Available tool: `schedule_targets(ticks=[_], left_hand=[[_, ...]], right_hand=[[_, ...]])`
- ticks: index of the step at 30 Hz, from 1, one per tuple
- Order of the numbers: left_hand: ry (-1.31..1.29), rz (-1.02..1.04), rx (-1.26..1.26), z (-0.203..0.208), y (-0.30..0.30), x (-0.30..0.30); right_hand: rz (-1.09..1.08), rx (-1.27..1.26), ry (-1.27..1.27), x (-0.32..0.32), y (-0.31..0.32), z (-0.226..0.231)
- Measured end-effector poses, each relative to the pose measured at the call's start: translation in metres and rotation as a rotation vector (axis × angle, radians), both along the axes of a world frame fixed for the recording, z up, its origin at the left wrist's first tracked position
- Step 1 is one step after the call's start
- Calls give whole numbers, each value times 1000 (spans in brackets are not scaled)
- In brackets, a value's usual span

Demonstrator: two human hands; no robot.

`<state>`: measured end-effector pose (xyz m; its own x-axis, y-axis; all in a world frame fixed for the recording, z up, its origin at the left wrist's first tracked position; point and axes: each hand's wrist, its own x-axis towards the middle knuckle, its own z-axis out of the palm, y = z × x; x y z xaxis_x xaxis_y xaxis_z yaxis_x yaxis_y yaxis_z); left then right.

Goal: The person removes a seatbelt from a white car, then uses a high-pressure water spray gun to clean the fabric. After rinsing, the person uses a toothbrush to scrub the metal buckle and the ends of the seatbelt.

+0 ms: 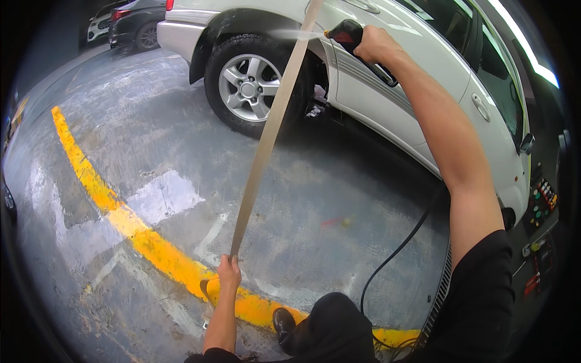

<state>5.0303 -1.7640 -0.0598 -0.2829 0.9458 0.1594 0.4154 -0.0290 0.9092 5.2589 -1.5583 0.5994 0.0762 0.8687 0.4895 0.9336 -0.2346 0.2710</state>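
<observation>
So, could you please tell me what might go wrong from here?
The strap looks stretched long, so it could slip from the left hand. Mist from the spray gun in the right hand seems to carry past the strap and may wet the car. The hose trails near the person's leg, so it might snag a step.

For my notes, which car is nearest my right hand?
The large white car by your right hand; the dark grey car and smaller-looking pale car stand farther back.
</observation>
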Motion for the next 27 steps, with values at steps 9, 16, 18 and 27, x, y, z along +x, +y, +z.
schedule_targets(ticks=[9, 16, 18, 27], left_hand=[[-75, -84, 103, -30, 12, -5], [-136, -118, 151, -6, 41, -4], [-124, -117, 150, -11, 43, -9], [-142, -82, 140, -29, 36, -15]], right_hand=[[48, -104, -125, -27, -102, -104], [156, -155, -113, -59, -176, -155], [144, -207, -101, -67, -191, -164], [136, -434, -90, -83, -247, -224]])
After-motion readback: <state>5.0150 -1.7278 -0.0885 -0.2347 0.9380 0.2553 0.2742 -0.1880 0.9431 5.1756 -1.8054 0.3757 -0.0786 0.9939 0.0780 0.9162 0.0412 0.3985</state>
